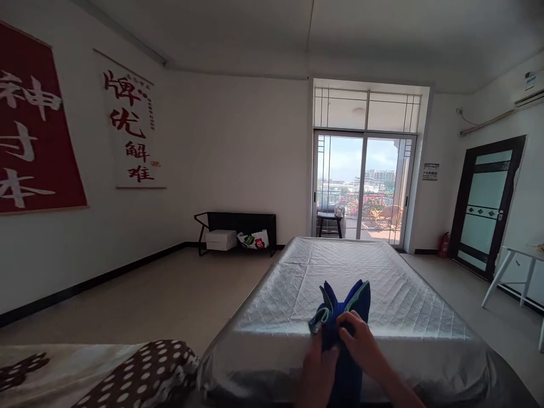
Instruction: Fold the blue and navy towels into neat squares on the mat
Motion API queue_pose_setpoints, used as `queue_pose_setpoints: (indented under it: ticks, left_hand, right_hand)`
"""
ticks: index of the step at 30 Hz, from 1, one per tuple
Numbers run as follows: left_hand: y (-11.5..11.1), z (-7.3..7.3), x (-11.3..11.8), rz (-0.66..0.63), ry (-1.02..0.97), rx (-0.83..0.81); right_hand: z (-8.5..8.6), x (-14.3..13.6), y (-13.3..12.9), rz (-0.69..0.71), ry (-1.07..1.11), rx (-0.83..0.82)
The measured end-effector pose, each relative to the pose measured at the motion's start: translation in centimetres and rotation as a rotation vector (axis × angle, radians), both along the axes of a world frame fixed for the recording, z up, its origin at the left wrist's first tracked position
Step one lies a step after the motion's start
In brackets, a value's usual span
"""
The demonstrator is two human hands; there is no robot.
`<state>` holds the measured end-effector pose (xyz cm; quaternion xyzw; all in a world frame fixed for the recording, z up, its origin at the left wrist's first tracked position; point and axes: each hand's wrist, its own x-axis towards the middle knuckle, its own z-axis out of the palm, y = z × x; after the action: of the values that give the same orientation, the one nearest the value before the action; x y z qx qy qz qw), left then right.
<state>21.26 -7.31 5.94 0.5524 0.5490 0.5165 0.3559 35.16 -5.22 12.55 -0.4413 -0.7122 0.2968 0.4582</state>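
A dark blue cloth (339, 311) with green edging is bunched near the front of a silver-covered table-like surface (335, 263). Its upper part fans out into several pointed ends, and a lower length hangs down between my forearms. On the cloth's left side, my left hand (319, 362) is closed on it near a rolled green-edged fold. My right hand (359, 340) pinches the gathered middle from the right, with bent fingers. The fingertips of both hands are partly hidden against the dark fabric.
Brown polka-dot fabric (148, 368) lies at lower left. A black bench (242, 221) with a white box (221, 239) stands by the far wall. Beyond the silver cover are glass sliding doors (363, 187). At right are a white-legged table (505, 277) and a dark-framed door (488, 204).
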Motion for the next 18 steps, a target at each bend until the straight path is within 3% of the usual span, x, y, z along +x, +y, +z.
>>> queue_pose_setpoints:
  ticks: [4,11,15,18]
  left_hand:
    - [-2.9,2.4,-1.2,-0.072,0.062,0.091]
    - [-6.0,7.4,-4.5,0.003,0.203,0.169]
    - [-7.2,12.1,-8.7,0.052,0.298,0.159]
    - [-8.4,15.4,-13.0,0.151,0.318,0.098]
  right_hand:
    - [0.1,-1.0,-0.8,0.085,0.104,-0.032]
    - [1.6,-1.1,-3.8,0.250,0.123,-0.137]
    - [1.7,3.0,-5.1,0.365,0.107,-0.193]
    - [0.6,7.9,-5.3,0.216,0.072,-0.068]
